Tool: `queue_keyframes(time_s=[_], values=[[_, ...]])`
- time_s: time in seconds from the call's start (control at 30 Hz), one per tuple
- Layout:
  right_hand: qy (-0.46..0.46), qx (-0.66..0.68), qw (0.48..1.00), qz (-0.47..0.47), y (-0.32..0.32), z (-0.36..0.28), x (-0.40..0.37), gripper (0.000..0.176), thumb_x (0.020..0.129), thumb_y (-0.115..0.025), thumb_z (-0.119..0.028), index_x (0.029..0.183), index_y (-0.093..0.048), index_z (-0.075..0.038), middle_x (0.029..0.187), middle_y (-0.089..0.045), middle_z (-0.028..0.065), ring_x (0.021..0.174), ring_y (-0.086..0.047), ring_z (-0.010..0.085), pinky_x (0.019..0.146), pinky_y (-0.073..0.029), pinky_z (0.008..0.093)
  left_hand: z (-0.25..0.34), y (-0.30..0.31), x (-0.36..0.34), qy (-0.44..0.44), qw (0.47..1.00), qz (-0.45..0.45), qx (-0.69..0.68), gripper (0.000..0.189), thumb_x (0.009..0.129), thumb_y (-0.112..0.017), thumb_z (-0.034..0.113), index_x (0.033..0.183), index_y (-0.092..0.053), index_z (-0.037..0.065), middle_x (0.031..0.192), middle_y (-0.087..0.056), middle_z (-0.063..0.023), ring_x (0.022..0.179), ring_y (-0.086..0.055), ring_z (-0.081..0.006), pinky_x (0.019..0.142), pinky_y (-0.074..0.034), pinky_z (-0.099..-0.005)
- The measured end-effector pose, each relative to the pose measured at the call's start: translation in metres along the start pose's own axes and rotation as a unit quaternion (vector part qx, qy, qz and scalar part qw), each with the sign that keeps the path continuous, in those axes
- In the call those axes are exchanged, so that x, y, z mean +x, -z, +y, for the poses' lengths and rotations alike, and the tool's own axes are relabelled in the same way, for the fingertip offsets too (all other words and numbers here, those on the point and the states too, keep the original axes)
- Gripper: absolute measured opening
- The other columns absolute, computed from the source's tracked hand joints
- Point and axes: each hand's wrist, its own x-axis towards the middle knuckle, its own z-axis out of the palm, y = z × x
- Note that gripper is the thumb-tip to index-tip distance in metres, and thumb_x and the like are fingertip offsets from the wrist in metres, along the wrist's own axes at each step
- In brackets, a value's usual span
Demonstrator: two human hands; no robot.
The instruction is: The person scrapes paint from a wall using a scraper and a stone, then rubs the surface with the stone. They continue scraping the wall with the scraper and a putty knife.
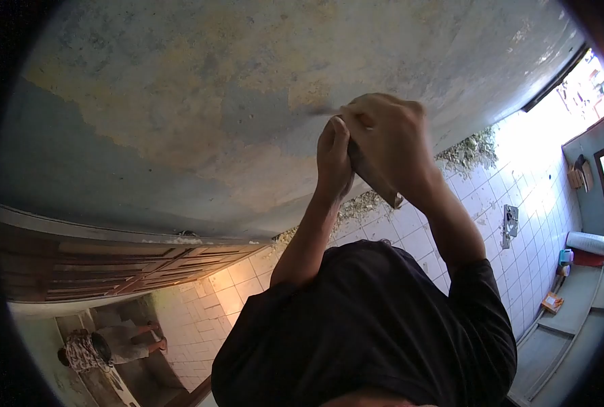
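Both hands are up at the patchy blue-grey and yellow painted wall [180,102]. The right hand [387,139] has its fingers wrapped tight round a dark flat-bladed scraping tool [376,183], and the left hand [334,159] clasps it from the other side. Much of the middle looks stripped to yellow. Blue-grey paint covers the left and lower stretches. Pale flakes [468,150] lie along the white tiled floor [539,190], so I'd say roughly halfway.

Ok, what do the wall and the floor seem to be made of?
Wall: likely plaster or cement, matt blue-grey paint worn to yellowish patches. Floor: probably glazed white ceramic tiles, from the grid of joints and the sheen.
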Motion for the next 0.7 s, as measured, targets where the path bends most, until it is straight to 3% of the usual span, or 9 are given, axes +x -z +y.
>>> queue_keyframes(time_s=[0.03, 0.07, 0.2, 0.23, 0.3, 0.37, 0.5, 0.57, 0.7], values=[[0.025, -0.003, 0.999, 0.041, 0.008, -0.006, 0.001, 0.015, 0.083, -0.072, -0.006, 0.071, -0.064, -0.002, 0.070, -0.067, 0.0109, 0.061, -0.068, 0.0219, 0.057, -0.055, 0.0339, -0.003, 0.005, 0.003, 0.000, 1.000, 0.004, -0.001, 0.037, 0.110, -0.040, 0.037, 0.110, -0.057, 0.004, 0.091, -0.061, -0.0033, 0.080, -0.058, -0.0098, 0.075, -0.050, -0.0282], [-0.010, -0.022, 0.997, 0.074, 0.017, -0.016, 0.005, 0.012, 0.083, -0.072, -0.006, 0.073, -0.066, -0.002, 0.069, -0.067, 0.0109, 0.057, -0.067, 0.0221, 0.054, -0.054, 0.0339, -0.009, 0.014, 0.009, -0.016, 1.000, -0.018, 0.005, 0.036, 0.110, -0.040, 0.037, 0.109, -0.056, 0.004, 0.089, -0.061, -0.0030, 0.078, -0.057, -0.0092, 0.073, -0.049, -0.0271], [0.005, -0.010, 1.000, 0.027, 0.008, -0.005, 0.003, 0.012, 0.082, -0.072, -0.006, 0.073, -0.066, -0.001, 0.067, -0.066, 0.0108, 0.054, -0.065, 0.0221, 0.051, -0.053, 0.0346, -0.005, 0.014, 0.009, -0.034, 0.998, -0.055, 0.014, 0.034, 0.110, -0.041, 0.035, 0.107, -0.055, 0.005, 0.085, -0.061, -0.0036, 0.077, -0.056, -0.0092, 0.070, -0.048, -0.0257], [0.004, -0.025, 0.999, 0.027, 0.014, -0.008, 0.003, 0.008, 0.082, -0.075, -0.005, 0.077, -0.070, -0.001, 0.071, -0.070, 0.0104, 0.059, -0.069, 0.0193, 0.054, -0.055, 0.0299, -0.006, 0.016, 0.009, -0.032, 0.998, -0.055, 0.015, 0.034, 0.110, -0.041, 0.035, 0.107, -0.055, 0.005, 0.085, -0.061, -0.0036, 0.077, -0.056, -0.0092, 0.070, -0.048, -0.0257], [0.007, -0.039, 0.999, 0.029, 0.012, -0.007, 0.006, 0.006, 0.082, -0.078, -0.005, 0.081, -0.074, 0.000, 0.076, -0.074, 0.0101, 0.064, -0.072, 0.0164, 0.056, -0.057, 0.0251, -0.006, 0.021, 0.014, -0.035, 0.995, -0.092, 0.004, 0.034, 0.111, -0.038, 0.029, 0.125, -0.054, 0.002, 0.111, -0.062, -0.0080, 0.097, -0.063, -0.0122, 0.081, -0.055, -0.0276], [0.022, -0.006, 0.998, 0.059, -0.001, -0.006, 0.001, 0.019, 0.081, -0.073, -0.004, 0.069, -0.059, 0.001, 0.064, -0.062, 0.0120, 0.052, -0.062, 0.0233, 0.050, -0.050, 0.0363, -0.009, 0.021, 0.011, -0.031, 0.996, -0.083, -0.012, 0.033, 0.111, -0.039, 0.028, 0.125, -0.054, 0.002, 0.108, -0.062, -0.0072, 0.095, -0.063, -0.0115, 0.079, -0.054, -0.0269], [0.002, 0.007, 1.000, 0.025, 0.015, -0.007, 0.006, 0.017, 0.081, -0.072, -0.004, 0.070, -0.060, 0.000, 0.066, -0.063, 0.0134, 0.054, -0.063, 0.0256, 0.052, -0.051, 0.0374, -0.004, 0.009, 0.010, -0.046, 0.996, -0.078, -0.009, 0.029, 0.110, -0.042, 0.025, 0.125, -0.054, 0.003, 0.104, -0.061, -0.0046, 0.089, -0.061, -0.0099, 0.075, -0.053, -0.0248], [0.031, -0.033, 0.996, 0.074, 0.018, -0.012, 0.007, 0.008, 0.084, -0.076, -0.007, 0.081, -0.073, 0.000, 0.073, -0.072, 0.0108, 0.060, -0.070, 0.0182, 0.053, -0.055, 0.0289, 0.000, 0.006, 0.010, -0.042, 0.997, -0.066, -0.013, 0.028, 0.109, -0.044, 0.023, 0.126, -0.054, 0.003, 0.106, -0.061, -0.0052, 0.091, -0.061, -0.0101, 0.075, -0.053, -0.0249], [0.015, -0.031, 0.999, -0.013, 0.014, -0.009, 0.005, 0.008, 0.084, -0.075, -0.007, 0.081, -0.073, 0.000, 0.074, -0.072, 0.0110, 0.060, -0.070, 0.0179, 0.054, -0.055, 0.0299, -0.002, 0.006, 0.009, -0.036, 0.996, -0.078, -0.023, 0.027, 0.106, -0.049, 0.019, 0.128, -0.053, 0.004, 0.113, -0.060, -0.0076, 0.096, -0.061, -0.0115, 0.076, -0.053, -0.0262]])
